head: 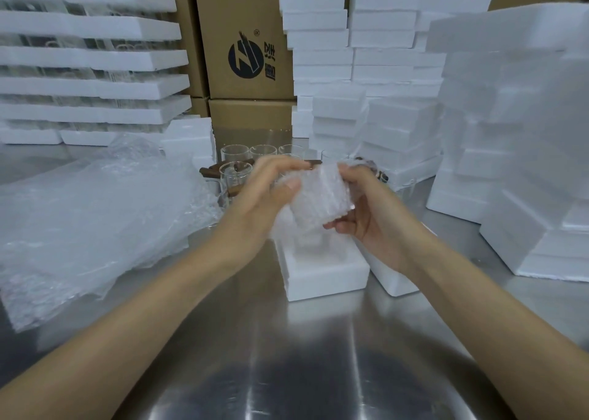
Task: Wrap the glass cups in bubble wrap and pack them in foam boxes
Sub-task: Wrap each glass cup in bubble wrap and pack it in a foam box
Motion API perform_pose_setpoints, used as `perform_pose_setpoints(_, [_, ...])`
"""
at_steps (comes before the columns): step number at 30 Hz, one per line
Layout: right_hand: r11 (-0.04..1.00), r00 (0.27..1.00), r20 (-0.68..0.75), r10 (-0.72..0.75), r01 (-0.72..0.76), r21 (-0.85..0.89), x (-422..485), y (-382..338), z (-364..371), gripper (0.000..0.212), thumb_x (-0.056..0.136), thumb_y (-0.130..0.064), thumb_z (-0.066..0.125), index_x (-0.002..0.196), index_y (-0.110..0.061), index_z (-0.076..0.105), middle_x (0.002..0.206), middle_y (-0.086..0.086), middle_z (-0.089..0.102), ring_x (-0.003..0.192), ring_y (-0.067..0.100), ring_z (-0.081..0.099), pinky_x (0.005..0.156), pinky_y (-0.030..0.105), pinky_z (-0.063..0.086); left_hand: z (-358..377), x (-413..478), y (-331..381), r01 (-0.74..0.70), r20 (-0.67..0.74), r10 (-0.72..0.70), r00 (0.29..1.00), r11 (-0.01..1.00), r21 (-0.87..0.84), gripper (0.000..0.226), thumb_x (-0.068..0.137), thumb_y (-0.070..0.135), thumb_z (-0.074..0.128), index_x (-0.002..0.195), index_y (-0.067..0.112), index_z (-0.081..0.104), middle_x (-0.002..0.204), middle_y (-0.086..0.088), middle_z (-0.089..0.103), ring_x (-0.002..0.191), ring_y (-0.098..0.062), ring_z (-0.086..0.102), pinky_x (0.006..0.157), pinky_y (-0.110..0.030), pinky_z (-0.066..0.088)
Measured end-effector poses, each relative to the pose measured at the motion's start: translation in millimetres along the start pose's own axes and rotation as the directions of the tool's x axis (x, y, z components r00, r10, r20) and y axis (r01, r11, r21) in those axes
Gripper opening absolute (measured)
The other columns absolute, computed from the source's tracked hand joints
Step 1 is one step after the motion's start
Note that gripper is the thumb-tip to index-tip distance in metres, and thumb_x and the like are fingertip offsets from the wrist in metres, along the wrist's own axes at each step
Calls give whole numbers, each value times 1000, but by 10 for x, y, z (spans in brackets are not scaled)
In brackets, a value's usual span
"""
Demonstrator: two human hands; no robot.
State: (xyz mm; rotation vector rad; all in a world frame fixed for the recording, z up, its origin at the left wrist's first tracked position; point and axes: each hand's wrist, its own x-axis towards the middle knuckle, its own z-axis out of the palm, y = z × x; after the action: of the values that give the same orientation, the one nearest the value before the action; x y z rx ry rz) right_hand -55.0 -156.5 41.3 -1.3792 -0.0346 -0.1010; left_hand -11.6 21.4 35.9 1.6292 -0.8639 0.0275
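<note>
The wrapped cup sits between my left hand and right hand, above a box on the table. A second box lies under my right wrist. Bubble wrap lies left of my left hand. Cups stand behind both hands, with cartons behind them. Foam stacks rise to the right of my right hand.

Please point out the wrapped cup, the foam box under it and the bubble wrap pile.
wrapped cup (322,196): head view, its wrapped side
foam box (325,279): head view, its front wall
bubble wrap pile (95,215): head view, its top sheet
</note>
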Motion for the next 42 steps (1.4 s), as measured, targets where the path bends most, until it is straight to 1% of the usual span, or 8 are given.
perform_pose_setpoints(10, [967, 998, 35, -50, 39, 252, -9, 52, 6, 28, 92, -28, 57, 112, -12, 67, 106, 8, 69, 83, 28, 70, 69, 29, 57, 36, 48, -59, -120, -239, 79, 968, 980, -161, 21, 89, 33, 58, 107, 24, 63, 102, 15, 68, 102, -6, 63, 79, -18, 49])
perform_pose_setpoints(20, [999, 994, 110, 3, -7, 34, -4, 71, -1, 33, 85, -35, 54, 105, -13, 70, 102, 14, 68, 77, 21, 65, 58, 26, 55, -11, -51, -42, -155, 68, 149, 987, 983, 99, 35, 74, 73, 55, 88, 44, 70, 82, 20, 67, 77, -1, 63, 69, -19, 47])
perform_pose_setpoints(29, [975, 979, 188, -81, 116, -187, 72, 33, -127, 49, 94, -55, 41, 111, -18, 69, 113, 6, 70, 100, 25, 66, 84, 32, 54, -169, -21, 28, -158, 41, 153, 987, 952, 261, 11, 67, 58, 71, 77, 54, 71, 93, 36, 66, 124, 13, 43, 103, -18, 37])
perform_pose_setpoints(31, [775, 968, 113, -224, 247, -582, 72, 19, -233, 26, 99, -26, 45, 104, -22, 70, 109, -10, 69, 106, 19, 62, 96, 20, 44, -199, -14, 39, -173, 51, 165, 985, 932, 319, 11, 70, 54, 67, 81, 52, 69, 94, 34, 66, 126, 7, 42, 105, -23, 36])
perform_pose_setpoints(33, [351, 934, 236, -268, 322, -879, 57, 20, -304, 44, 80, 8, 49, 108, -19, 70, 116, -15, 62, 117, 15, 54, 95, 3, 30, -210, -2, 34, -242, 107, 217, 970, 889, 388, 8, 77, 49, 66, 84, 44, 66, 92, 29, 64, 120, -1, 49, 111, -31, 32])
perform_pose_setpoints(36, [145, 914, 386, -124, 402, -904, 43, 70, -301, 63, 65, 14, 43, 112, -17, 71, 121, -5, 65, 117, 11, 53, 100, 16, 36, -210, 31, -10, -392, 201, 336, 920, 786, 478, 15, 83, 32, 68, 85, 17, 68, 86, 13, 63, 91, -4, 60, 116, -38, 27])
perform_pose_setpoints(39, [312, 951, 233, -201, 288, -905, 2, 47, -235, 47, 69, 0, 44, 99, -22, 71, 103, -6, 70, 94, 12, 61, 86, 31, 49, -203, 51, -36, -463, 233, 402, 885, 709, 532, 19, 87, 25, 66, 84, 7, 63, 93, 4, 61, 90, -10, 56, 105, -34, 36])
perform_pose_setpoints(42, [756, 951, 258, -172, 296, -584, -57, -86, -178, 60, 72, 4, 45, 123, -26, 56, 122, 1, 65, 114, 18, 60, 97, 33, 48, -210, 46, -16, -483, 229, 431, 873, 701, 524, 12, 90, 26, 57, 84, 16, 54, 112, 7, 52, 106, -10, 51, 97, -29, 39])
